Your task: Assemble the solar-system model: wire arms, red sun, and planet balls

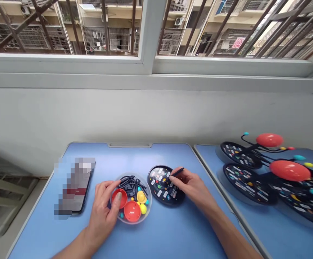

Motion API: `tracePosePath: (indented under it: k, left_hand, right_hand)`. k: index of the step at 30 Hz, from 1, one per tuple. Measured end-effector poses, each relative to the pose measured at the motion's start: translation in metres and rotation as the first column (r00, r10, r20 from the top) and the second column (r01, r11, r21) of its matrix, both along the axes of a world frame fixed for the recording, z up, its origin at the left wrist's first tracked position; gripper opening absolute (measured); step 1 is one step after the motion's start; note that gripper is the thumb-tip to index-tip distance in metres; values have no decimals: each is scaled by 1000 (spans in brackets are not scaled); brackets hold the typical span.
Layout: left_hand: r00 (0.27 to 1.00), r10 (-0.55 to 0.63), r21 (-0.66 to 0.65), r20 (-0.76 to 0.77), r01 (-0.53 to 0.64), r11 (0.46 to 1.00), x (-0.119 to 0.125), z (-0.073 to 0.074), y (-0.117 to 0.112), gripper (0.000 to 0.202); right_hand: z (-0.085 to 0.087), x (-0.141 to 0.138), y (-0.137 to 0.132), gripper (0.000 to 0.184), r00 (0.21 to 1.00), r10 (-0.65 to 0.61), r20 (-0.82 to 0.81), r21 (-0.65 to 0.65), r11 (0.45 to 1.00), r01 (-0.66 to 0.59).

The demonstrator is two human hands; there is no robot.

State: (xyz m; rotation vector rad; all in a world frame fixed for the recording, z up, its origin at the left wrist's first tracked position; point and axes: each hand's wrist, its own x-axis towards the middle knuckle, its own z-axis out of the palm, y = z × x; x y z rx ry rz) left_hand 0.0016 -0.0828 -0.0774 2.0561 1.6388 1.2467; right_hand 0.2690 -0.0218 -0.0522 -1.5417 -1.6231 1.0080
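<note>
Hands work apart: the right hand (192, 184) pinches a black rod (177, 172) over the printed disc (163, 191), while the left hand (103, 202) rests at the near-left rim of the clear bowl (149, 205), its thumb over one red half-shell (123, 201); I cannot tell whether it grips the shell or merely touches it. Good handling here likely means pinching the rod lightly with thumb and fingertips, minding its tilt, and leaving the middle of the disc in sight; whether the rod's tip touches the disc is unclear. Because the disc lies flat and looks light, a steadying finger on its rim would probably help. Disc and bowl sit just beside each other on the blue tabletop (156, 235), so sideways room between them is scant. Bare surface lies in front of both and behind them up to the back edge. A phone (84, 185) bounds the left, and past the seam on the right, assembled models (290, 170) leave the right forearm less margin.
</note>
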Motion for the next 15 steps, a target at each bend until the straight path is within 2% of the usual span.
tracePosePath:
  k: [8, 15]
  left_hand:
    - [999, -12, 27, -34, 13, 1000, 0, 1, 1, 27]
    - [999, 0, 17, -32, 0, 1000, 1, 1, 2, 26]
  right_hand:
    - [0, -1, -6, 16, 987, 64, 151, 155, 984, -87]
    - [-7, -1, -7, 14, 985, 65, 159, 172, 981, -92]
